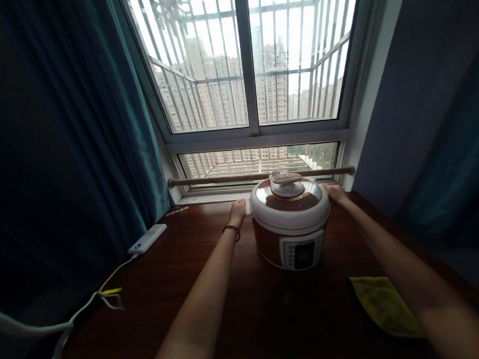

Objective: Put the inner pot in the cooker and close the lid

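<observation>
The electric cooker (290, 219) stands on the dark wooden worktop (237, 306) below the window, the left hand (237, 211) and right hand (336, 193) grasping its sides with their fingers, a yellow cloth (383, 305) lying nearer than the cooker, to its right.

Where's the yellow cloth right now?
The yellow cloth lies on the wooden table, front right of the pressure cooker, under the right forearm.

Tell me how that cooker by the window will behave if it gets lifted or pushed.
The cooker is probably heavy for its size: it is bulky, and the left hand and right hand sit at opposite sides. Its wide, squat body looks unlikely to tip. On the glossy wooden table it may slide when pushed.
</observation>
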### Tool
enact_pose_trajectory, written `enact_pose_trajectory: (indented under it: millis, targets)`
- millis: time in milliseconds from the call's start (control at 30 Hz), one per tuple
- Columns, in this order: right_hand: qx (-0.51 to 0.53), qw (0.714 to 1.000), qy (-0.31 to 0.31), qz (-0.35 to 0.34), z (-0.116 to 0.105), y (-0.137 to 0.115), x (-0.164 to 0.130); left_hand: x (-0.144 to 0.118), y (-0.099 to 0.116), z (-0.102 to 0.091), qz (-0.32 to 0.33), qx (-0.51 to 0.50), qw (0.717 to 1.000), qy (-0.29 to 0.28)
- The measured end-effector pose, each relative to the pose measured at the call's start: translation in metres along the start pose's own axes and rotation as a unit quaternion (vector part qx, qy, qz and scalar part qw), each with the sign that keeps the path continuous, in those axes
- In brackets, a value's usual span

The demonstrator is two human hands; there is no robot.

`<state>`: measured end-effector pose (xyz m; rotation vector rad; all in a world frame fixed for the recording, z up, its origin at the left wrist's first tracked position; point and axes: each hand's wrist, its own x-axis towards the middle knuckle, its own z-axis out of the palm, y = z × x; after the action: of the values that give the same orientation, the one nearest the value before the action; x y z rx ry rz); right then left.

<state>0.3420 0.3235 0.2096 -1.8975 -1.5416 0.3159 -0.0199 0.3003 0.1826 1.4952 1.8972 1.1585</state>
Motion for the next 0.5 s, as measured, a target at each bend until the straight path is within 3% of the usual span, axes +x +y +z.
enact_pose_trajectory:
  millis: [233,500]
  targets:
    - [-0.023,0.997,0.019,0.065,-0.011,0.017,-0.023,0.021,0.007,0.008,-0.006,-0.007,0.998,-0.06]
    - [-0.016,0.997,0.045,0.064,-0.01,0.022,-0.013,0.015,0.01,0.018,-0.006,-0.017,0.999,-0.036]
